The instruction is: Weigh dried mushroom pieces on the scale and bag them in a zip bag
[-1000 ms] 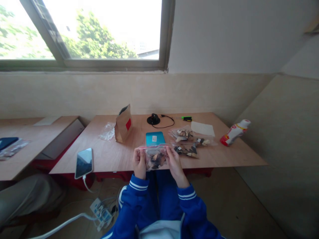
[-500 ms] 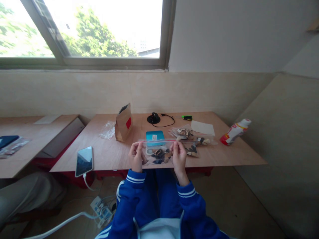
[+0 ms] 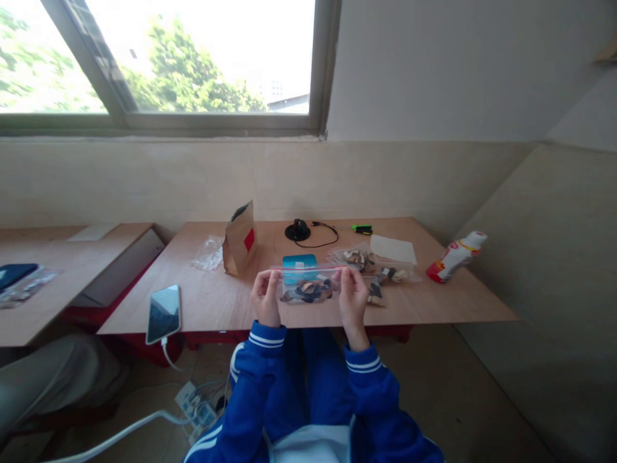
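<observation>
Between my two hands a clear zip bag [image 3: 308, 290] with a red seal line is stretched level above the table's near edge. Dark and tan dried pieces, like sliced mushroom, lie along its bottom. My left hand [image 3: 266, 294] pinches the upper left corner, and my right hand [image 3: 353, 297] pinches the upper right corner. Behind the bag, partly covered by it, is a blue flat device [image 3: 299, 261] with a white label. Close to my right hand lie more clear bags [image 3: 359, 258] of similar dried pieces.
A brown paper pouch [image 3: 240, 241] stands beside crumpled plastic [image 3: 208, 253]. Farther back are a black round stand with a cable [image 3: 297, 229] and a green-and-black tool [image 3: 362, 229]. White paper [image 3: 393, 249], a red-white bottle [image 3: 456, 257] and a charging phone [image 3: 163, 312] also lie around.
Both hands have shifted slightly right, with the bag pulled a little wider and raised. Its contents now sit flatter and higher. Everything else on the table looks unmoved.
</observation>
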Available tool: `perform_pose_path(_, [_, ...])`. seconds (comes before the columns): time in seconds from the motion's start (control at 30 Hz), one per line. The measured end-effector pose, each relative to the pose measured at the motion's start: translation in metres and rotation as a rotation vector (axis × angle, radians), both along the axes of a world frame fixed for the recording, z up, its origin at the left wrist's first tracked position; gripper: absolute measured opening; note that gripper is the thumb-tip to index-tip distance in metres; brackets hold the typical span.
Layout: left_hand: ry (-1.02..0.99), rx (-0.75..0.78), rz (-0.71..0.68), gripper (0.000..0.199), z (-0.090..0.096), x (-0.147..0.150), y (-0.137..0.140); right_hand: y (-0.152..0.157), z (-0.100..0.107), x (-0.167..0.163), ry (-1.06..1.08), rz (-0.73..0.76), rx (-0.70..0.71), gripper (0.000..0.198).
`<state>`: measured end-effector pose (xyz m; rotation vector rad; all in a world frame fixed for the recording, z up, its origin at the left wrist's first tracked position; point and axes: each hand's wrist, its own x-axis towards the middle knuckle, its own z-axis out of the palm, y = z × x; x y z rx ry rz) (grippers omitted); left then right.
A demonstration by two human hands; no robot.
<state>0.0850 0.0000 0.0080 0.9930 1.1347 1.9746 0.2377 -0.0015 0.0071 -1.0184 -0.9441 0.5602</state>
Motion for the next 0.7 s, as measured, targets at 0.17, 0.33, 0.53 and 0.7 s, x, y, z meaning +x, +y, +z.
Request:
perform_pose_path(0.17, [-0.11, -0.029, -0.09, 0.027, -0.003, 0.009, -0.002, -0.003, -0.002, 0.0, 0.004, 0.109, -0.081, 0.034])
perform_pose_path(0.33, [-0.057, -0.034, -0.1, 0.03, -0.006, 0.009, -0.003, -0.007, -0.001, 0.002, -0.046, 0.139, -0.095, 0.028])
perform_pose_path(0.53, [0.032, 0.002, -0.035, 0.029, -0.003, 0.004, -0.006, -0.01, -0.004, 0.004, -0.057, 0.166, -0.082, 0.025])
perform_pose_path(0.7, [0.155, 0.002, -0.092, 0.027, -0.002, 0.002, -0.009, -0.007, 0.005, 0.018, -0.307, 0.157, -0.016, 0.032])
